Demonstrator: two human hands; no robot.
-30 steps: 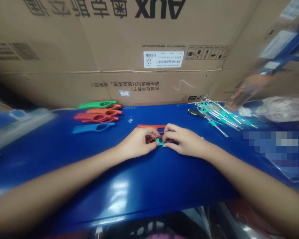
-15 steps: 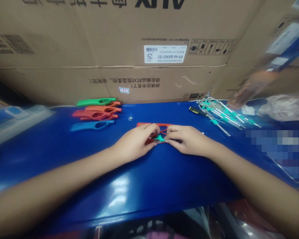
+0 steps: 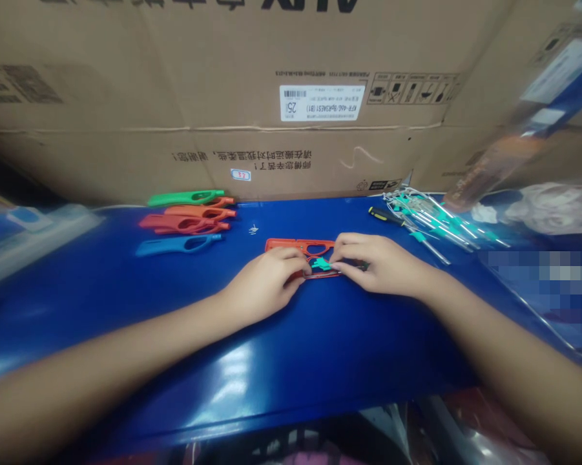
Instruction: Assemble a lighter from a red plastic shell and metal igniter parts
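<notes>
A red plastic handle shell [image 3: 298, 247] lies flat on the blue table [image 3: 281, 349] in the middle. My left hand [image 3: 266, 284] presses on its near left side with curled fingers. My right hand [image 3: 382, 265] pinches a small teal part [image 3: 321, 263] with a thin metal rod against the shell's right end. Both hands touch the shell; what lies under the fingers is hidden.
Several coloured handle shells [image 3: 187, 219], green, orange, red and blue, lie at the back left. A black-handled screwdriver [image 3: 386, 216] and a pile of teal-tipped metal rods [image 3: 436, 216] lie at the back right. Big cardboard boxes [image 3: 271, 97] wall the far edge. A clear bag [image 3: 552, 206] sits far right.
My right hand has slid a little to the right, and the teal part now shows between my hands over the red shell. My left hand has drawn back slightly.
</notes>
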